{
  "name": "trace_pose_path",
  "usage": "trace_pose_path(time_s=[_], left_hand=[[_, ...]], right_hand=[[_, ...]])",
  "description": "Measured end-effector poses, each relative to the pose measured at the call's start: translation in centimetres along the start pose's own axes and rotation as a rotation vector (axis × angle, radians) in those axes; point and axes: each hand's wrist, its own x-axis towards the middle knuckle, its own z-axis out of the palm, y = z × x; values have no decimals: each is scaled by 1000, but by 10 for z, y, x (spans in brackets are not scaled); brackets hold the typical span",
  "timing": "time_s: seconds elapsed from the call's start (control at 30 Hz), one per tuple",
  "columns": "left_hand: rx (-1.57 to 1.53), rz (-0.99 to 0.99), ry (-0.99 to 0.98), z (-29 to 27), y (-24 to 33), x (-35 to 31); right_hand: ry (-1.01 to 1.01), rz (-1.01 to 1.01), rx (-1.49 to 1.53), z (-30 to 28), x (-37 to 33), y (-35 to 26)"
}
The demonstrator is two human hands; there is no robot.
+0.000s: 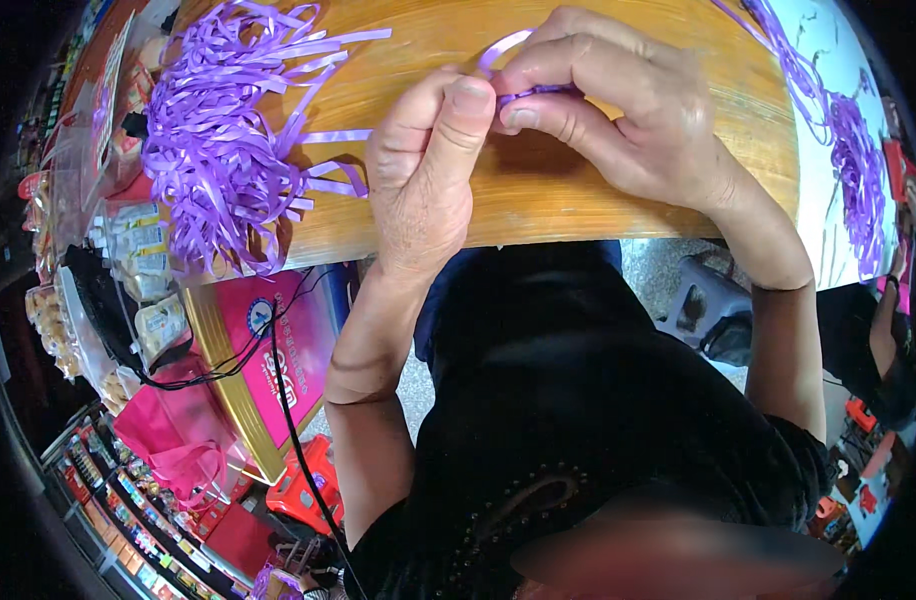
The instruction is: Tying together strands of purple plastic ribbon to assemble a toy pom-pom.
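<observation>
Both my hands meet over a wooden table and pinch one purple ribbon strip. My left hand holds it between thumb and forefinger. My right hand curls its fingers around the strip, which loops up above the fingertips. A big heap of cut purple ribbon strips lies on the table to the left of my left hand.
More purple ribbon trails over a white patterned surface at the right. Below the table's left edge are a pink-and-gold box, a pink bag, packaged goods and a black cable. A grey stool stands at the right.
</observation>
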Motion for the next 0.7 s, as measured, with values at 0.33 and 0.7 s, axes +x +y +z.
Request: trace_pose_path(time_s=[0.33,0.7], left_hand=[[384,265,10,-4,-6,-3],[242,117,130,-11,-15,-2]], right_hand=[[-142,681,-126,-13,26,-48],[-205,820,94,-20,14,-31]])
